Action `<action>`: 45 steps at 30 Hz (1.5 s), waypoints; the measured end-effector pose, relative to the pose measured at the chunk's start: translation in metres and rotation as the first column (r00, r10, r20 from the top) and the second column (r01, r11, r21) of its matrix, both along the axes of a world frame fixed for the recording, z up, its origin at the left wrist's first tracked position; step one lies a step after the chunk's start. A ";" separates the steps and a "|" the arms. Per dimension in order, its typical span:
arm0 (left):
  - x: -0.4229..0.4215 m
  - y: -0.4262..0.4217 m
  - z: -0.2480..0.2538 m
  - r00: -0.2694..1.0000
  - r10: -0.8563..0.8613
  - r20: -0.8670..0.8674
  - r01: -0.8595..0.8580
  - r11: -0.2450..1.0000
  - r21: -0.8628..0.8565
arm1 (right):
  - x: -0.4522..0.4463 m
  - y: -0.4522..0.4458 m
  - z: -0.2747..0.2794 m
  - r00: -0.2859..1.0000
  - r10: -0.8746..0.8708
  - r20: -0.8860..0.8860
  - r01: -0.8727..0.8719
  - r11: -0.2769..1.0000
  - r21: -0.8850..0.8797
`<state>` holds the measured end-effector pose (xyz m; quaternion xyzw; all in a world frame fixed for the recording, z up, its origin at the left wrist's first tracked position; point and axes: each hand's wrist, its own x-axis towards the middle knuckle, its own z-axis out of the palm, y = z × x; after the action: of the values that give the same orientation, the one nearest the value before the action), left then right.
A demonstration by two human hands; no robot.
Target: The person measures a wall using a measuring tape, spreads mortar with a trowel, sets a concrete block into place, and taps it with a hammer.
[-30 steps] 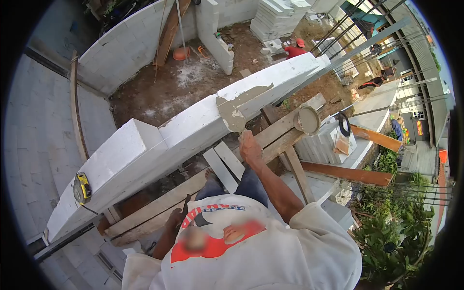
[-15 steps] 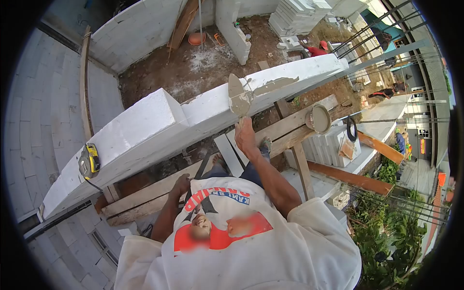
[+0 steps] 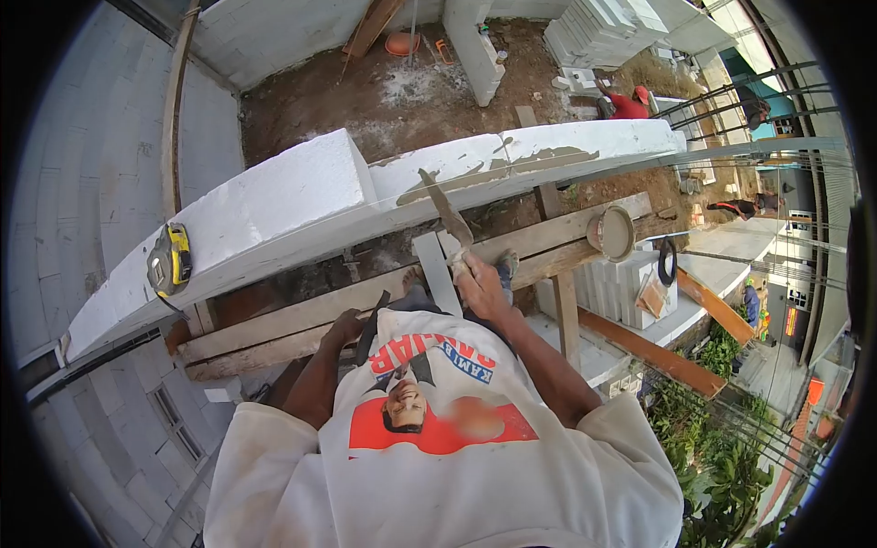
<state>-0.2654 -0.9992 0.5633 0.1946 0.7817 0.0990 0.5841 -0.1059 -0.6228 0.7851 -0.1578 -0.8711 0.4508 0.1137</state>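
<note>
My right hand (image 3: 481, 285) is closed around the handle of a trowel (image 3: 446, 208), its mortar-smeared blade edge-on and its tip close to the near face of the white block wall (image 3: 457, 173). Grey mortar (image 3: 438, 175) lies along part of the wall's top, right beside a taller white block (image 3: 283, 187). My left hand (image 3: 345, 329) hangs low by my side near the shirt; its fingers are mostly hidden.
A yellow-and-black tape measure (image 3: 170, 259) sits on the wall's left part. Scaffold planks (image 3: 283, 315) run below the wall, with a mortar bucket (image 3: 610, 232) on them at right. Steel bars (image 3: 740, 96) jut out at upper right. A person in red (image 3: 628, 105) is beyond the wall.
My right hand and the trowel have drawn back toward me, and the blade has turned from flat to edge-on. More mortar now shows on the wall's top beside the taller block.
</note>
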 end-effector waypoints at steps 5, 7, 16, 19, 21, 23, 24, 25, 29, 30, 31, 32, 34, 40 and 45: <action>-0.001 0.033 0.038 0.994 0.022 -0.110 -0.017 0.999 0.046 | -0.075 -0.002 0.019 0.951 -0.172 0.257 0.308 0.482 -0.820; -0.003 0.040 0.037 0.993 0.027 -0.118 -0.022 0.999 0.043 | -0.072 -0.004 0.013 0.959 -0.099 0.264 0.276 0.521 -0.808; 0.015 0.076 0.055 0.996 0.000 -0.091 -0.005 0.998 -0.055 | -0.015 0.049 0.024 0.780 0.447 0.438 0.022 0.680 -0.733; 0.021 0.092 0.053 0.999 0.008 -0.049 -0.009 1.000 -0.029 | 0.029 0.076 0.012 0.726 0.422 0.543 0.122 0.698 -0.706; 0.026 0.109 0.051 1.000 -0.025 -0.019 0.024 1.000 -0.016 | 0.076 0.100 -0.014 0.748 0.295 0.595 0.225 0.731 -0.645; 0.034 0.110 0.036 0.999 -0.033 0.024 0.033 0.999 -0.029 | 0.123 0.124 -0.041 0.757 0.140 0.638 0.375 0.707 -0.600; 0.036 0.107 0.016 0.999 -0.013 0.051 0.015 0.999 -0.046 | 0.149 0.138 -0.063 0.765 0.099 0.636 0.412 0.685 -0.601; 0.037 0.124 0.025 0.992 -0.110 0.069 0.113 0.993 -0.040 | 0.178 0.151 -0.092 0.769 -0.040 0.638 0.496 0.667 -0.556; 0.058 0.175 0.033 0.961 -0.200 0.191 0.210 0.977 -0.038 | 0.279 0.205 -0.191 0.586 -0.470 0.660 0.801 0.457 -0.386; 0.060 0.180 0.021 0.956 -0.175 0.237 0.202 0.975 -0.093 | 0.297 0.224 -0.205 0.550 -0.508 0.663 0.833 0.392 -0.390; 0.077 0.215 0.047 0.967 -0.036 0.252 0.082 0.981 -0.176 | 0.318 0.250 -0.221 0.456 -0.572 0.682 0.883 0.385 -0.268; 0.076 0.213 0.037 0.884 -0.460 0.084 0.416 0.856 0.306 | 0.330 0.279 -0.229 0.355 -0.626 0.694 0.919 0.370 -0.137; 0.084 0.230 0.013 0.885 -0.396 0.244 0.381 0.918 0.109 | 0.364 0.342 -0.253 0.226 -0.581 0.782 0.974 0.121 -0.192; 0.146 0.307 0.018 0.903 -0.020 0.428 0.240 0.851 -0.466 | 0.481 0.514 -0.461 0.085 -0.782 0.617 0.907 0.318 0.277; 0.156 0.289 0.005 0.916 -0.095 0.390 0.308 0.789 -0.531 | 0.493 0.626 -0.519 -0.089 -0.732 0.676 0.819 0.333 0.468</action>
<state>-0.1094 -0.7105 0.5682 0.0699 0.6344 -0.1766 0.7493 0.3867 0.0034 0.2658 -0.8213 -0.5269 0.2062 -0.0734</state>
